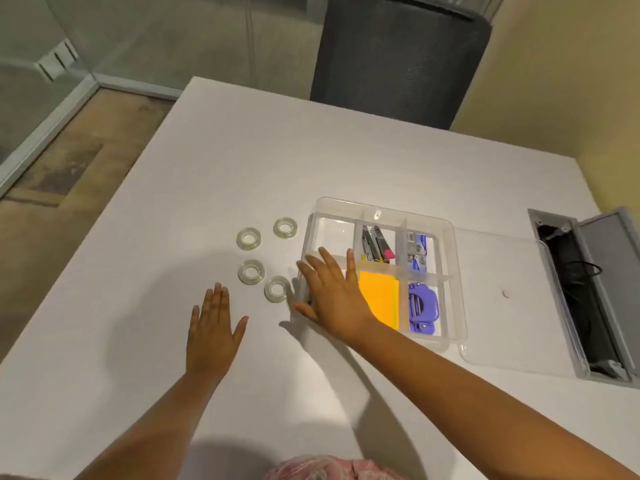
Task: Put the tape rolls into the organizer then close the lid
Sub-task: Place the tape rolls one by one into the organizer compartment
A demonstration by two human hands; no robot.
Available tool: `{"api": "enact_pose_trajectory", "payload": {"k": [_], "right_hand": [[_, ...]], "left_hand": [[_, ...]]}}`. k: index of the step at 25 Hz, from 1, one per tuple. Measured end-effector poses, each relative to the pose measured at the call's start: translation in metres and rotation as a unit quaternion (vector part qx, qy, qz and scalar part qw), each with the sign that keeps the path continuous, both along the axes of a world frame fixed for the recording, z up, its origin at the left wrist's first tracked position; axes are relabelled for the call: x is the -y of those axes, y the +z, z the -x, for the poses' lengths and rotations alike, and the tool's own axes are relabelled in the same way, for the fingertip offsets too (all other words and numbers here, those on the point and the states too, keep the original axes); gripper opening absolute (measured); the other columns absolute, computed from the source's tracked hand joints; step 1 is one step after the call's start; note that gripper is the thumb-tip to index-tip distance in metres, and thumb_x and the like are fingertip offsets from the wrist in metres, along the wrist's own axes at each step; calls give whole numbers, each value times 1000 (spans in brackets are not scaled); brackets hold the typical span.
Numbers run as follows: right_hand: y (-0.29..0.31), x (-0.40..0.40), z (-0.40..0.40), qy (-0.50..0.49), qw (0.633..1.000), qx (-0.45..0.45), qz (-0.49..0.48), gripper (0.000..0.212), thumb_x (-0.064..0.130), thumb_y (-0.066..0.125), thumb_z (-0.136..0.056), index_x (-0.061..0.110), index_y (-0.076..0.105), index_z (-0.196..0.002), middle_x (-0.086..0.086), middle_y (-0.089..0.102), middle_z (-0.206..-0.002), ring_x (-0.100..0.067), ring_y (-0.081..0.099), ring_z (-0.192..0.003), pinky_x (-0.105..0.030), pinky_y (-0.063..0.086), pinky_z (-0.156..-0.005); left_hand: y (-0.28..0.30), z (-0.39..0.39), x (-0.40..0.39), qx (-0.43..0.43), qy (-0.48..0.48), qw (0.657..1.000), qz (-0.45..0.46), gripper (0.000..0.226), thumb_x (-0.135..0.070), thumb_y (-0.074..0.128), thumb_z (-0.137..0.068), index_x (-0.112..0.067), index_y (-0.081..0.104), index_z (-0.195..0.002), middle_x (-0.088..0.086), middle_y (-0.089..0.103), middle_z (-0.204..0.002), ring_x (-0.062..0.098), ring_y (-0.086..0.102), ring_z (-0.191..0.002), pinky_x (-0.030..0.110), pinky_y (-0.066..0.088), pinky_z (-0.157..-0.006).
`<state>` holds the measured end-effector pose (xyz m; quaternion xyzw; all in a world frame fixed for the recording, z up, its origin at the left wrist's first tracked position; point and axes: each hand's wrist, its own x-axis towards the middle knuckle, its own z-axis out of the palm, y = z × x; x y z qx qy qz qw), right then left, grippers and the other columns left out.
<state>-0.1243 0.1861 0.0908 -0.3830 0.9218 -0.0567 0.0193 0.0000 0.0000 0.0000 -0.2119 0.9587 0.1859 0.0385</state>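
Observation:
Several clear tape rolls lie flat on the white table left of the organizer: one at the back right (285,227), one at the back left (248,239), one further forward (251,271) and the nearest (277,289). The clear plastic organizer (381,211) stands open, its top-left compartment empty. Its transparent lid (502,306) lies flat on the table to the right. My left hand (212,336) hovers flat, fingers together, just in front of the rolls. My right hand (334,294) is spread over the organizer's front-left corner, holding nothing.
Inside the organizer are a stapler (375,244), orange sticky notes (379,297), a purple hole punch (421,308) and staple boxes (417,249). An open grey cable hatch (588,289) sits at the table's right edge. A dark chair (398,57) stands behind the table.

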Motion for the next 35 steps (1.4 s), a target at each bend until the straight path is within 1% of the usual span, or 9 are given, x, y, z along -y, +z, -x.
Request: {"api": "enact_pose_trajectory", "payload": {"k": [1, 3, 5, 7, 15, 22, 24, 30, 35], "right_hand": [[2, 1, -6, 18, 1000, 7, -4, 68, 51, 49, -86, 12, 34, -140, -9, 38, -148, -28, 18, -144, -58, -20, -105], [-34, 63, -20, 118, 984, 90, -95, 54, 43, 50, -89, 13, 44, -133, -10, 47, -139, -28, 29, -139, -57, -25, -101], [-30, 64, -23, 95, 987, 64, -113, 34, 32, 51, -90, 13, 56, -119, -9, 59, -121, -30, 45, -123, -55, -29, -99], [-23, 75, -12, 61, 987, 44, -139, 27, 29, 52, -90, 13, 60, -109, -8, 63, -109, -30, 50, -111, -57, -24, -102], [-31, 101, -2, 21, 972, 14, -233, 15, 21, 57, -85, 14, 58, -98, -4, 63, -92, -29, 54, -104, -69, -12, -104], [-39, 98, 3, 10, 985, 24, -170, 22, 18, 60, -83, 13, 55, -104, -7, 64, -95, -30, 55, -106, -68, -16, -101], [-37, 95, 4, -5, 991, 44, -127, 28, 22, 62, -82, 14, 54, -107, -6, 63, -101, -29, 52, -109, -69, -10, -105], [-12, 80, 45, -127, 988, 62, 60, 37, 39, 65, -76, 19, 53, -104, -5, 62, -103, -29, 51, -110, -62, 8, -110], [-7, 61, 111, -219, 974, 53, 25, 37, 39, 62, -80, 17, 52, -108, -9, 63, -109, -32, 50, -113, -54, 24, -103]], "left_hand": [[2, 0, -7, -22, 7, 999, 32, 89, -63, -7, -83, -2, 20, -143, 16, 23, -152, 28, 18, -142, 45, 14, -114], [-40, -30, 22, 34, 74, 997, -12, 81, -58, 0, -87, -3, 21, -142, 16, 25, -152, 27, 19, -141, 45, 15, -114], [-45, -33, 13, 12, 58, 997, 40, 73, -52, 10, -89, -4, 21, -143, 15, 26, -152, 26, 19, -141, 46, 16, -114], [-39, -17, 20, -1, 54, 997, 46, 68, -46, 16, -89, -5, 21, -143, 14, 26, -152, 25, 19, -141, 45, 16, -115], [-30, -5, 19, -7, 46, 997, 59, 64, -41, 21, -89, -5, 25, -142, 13, 29, -151, 26, 24, -140, 43, 15, -114], [-32, -5, 20, 14, 44, 996, 73, 73, -54, 16, -88, -7, 22, -143, 11, 25, -153, 20, 13, -141, 39, 10, -114], [-32, -4, 20, 15, 45, 996, 72, 73, -55, 16, -88, -8, 22, -143, 11, 24, -153, 18, 8, -140, 39, 9, -114], [-30, -5, 20, 9, 45, 997, 62, 75, -57, 7, -89, -6, 24, -142, 12, 27, -152, 23, 20, -141, 42, 14, -114], [-30, -3, 19, 7, 44, 997, 59, 77, -55, 0, -88, -6, 25, -142, 12, 28, -151, 25, 22, -140, 41, 13, -114]]}}
